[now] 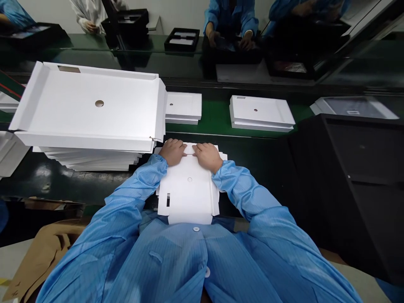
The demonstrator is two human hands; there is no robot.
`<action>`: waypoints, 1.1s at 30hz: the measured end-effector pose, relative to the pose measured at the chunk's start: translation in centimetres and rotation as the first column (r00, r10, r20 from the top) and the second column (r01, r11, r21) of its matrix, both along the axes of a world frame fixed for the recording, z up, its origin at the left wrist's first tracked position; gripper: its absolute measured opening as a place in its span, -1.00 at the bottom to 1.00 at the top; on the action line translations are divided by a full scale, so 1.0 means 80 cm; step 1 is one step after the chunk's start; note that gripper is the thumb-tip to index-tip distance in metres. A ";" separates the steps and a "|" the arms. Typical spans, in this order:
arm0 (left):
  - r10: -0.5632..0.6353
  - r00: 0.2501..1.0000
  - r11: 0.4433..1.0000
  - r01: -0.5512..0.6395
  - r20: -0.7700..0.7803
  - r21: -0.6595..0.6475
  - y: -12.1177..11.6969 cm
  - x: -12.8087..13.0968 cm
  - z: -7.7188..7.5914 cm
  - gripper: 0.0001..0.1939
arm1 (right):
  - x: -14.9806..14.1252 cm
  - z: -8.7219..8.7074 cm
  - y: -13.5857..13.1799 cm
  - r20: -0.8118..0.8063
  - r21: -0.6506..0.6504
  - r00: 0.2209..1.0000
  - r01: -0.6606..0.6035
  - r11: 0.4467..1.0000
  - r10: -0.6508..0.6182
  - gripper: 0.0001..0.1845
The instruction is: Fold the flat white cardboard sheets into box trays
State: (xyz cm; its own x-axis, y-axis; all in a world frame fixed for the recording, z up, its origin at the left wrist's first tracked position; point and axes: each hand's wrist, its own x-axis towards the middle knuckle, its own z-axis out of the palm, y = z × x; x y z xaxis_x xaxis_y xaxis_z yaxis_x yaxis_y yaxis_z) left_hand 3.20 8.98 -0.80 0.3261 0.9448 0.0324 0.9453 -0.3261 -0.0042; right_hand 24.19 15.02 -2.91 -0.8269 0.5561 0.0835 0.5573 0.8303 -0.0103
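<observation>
A white die-cut cardboard box blank [190, 193] lies in front of me at the table's edge, its near flap hanging against my blue smock. It has a small round hole near its middle and a dark slot at the lower left. My left hand [173, 151] is closed on the left part of its far flap, fingers curled. Across from it, my right hand [208, 156] grips the right part of the same flap. Both thumbs lie near the crease and point inward. More white card edges show beneath this blank.
Left of my hands, a large white tray [126, 97] rests on a stack of white blanks [94, 158]. Folded white boxes [261, 110] sit on the green belt [216, 113] behind. A big black box [362, 168] stands at right. Co-workers' hands [246, 41] appear across the line.
</observation>
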 end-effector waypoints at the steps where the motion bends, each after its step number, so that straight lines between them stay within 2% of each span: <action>1: -0.008 1.000 1.000 0.008 0.002 0.006 0.000 0.000 -0.002 -0.57 | -0.001 0.000 0.000 0.009 0.011 1.000 -0.003 1.000 0.003 -0.49; 8: 0.023 0.997 1.000 -0.024 0.077 0.015 -0.001 -0.006 -0.008 -0.55 | -0.008 0.018 -0.001 0.058 -0.003 0.998 -0.001 1.000 0.002 -0.53; 15: 0.032 0.998 0.999 -0.034 0.057 0.034 -0.003 -0.005 -0.010 -0.56 | -0.010 0.027 -0.001 0.091 -0.040 0.996 0.026 0.999 -0.022 -0.55; 19: 0.051 0.997 0.997 -0.054 0.060 0.046 -0.005 -0.006 -0.011 -0.52 | -0.005 0.025 0.002 0.047 -0.036 0.999 0.020 0.999 -0.019 -0.53; 26: 0.023 0.996 0.989 -0.035 0.091 0.140 -0.006 -0.012 -0.014 -0.56 | 0.005 0.009 0.008 -0.062 0.065 0.997 -0.038 0.997 0.042 -0.59; 33: -0.020 0.995 0.998 0.013 0.096 0.068 -0.007 -0.012 -0.014 -0.57 | 0.001 -0.001 0.009 0.004 0.102 0.996 -0.087 0.991 0.087 -0.56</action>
